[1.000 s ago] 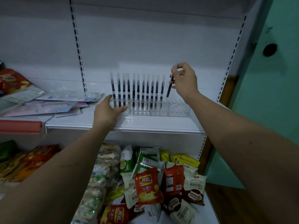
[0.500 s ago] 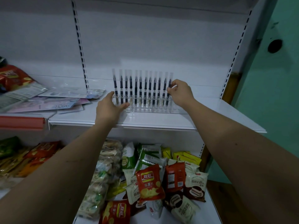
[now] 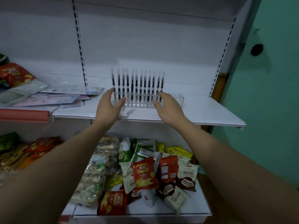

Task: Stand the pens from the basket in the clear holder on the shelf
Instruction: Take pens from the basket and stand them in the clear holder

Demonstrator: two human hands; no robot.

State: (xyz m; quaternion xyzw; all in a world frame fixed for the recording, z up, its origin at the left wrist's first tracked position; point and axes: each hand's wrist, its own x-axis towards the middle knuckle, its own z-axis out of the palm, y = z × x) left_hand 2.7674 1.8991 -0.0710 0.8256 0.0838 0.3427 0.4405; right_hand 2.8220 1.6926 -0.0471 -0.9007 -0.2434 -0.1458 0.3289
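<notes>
A clear holder stands on the white shelf, with several dark pens upright in a row in it. Its right end has no pens. My left hand is at the holder's left end, fingers spread, thumb against the front near the first pens. My right hand hovers in front of the last pens on the right, fingers apart and holding nothing. No basket is in view.
Flat paper packets lie on the shelf to the left, with a red snack bag beyond. The lower shelf holds a pile of snack bags. A green wall stands at right.
My right hand stood the pen it held in the holder beside the others, let go of it and drew back a little. My left hand stayed at the holder's left end.
</notes>
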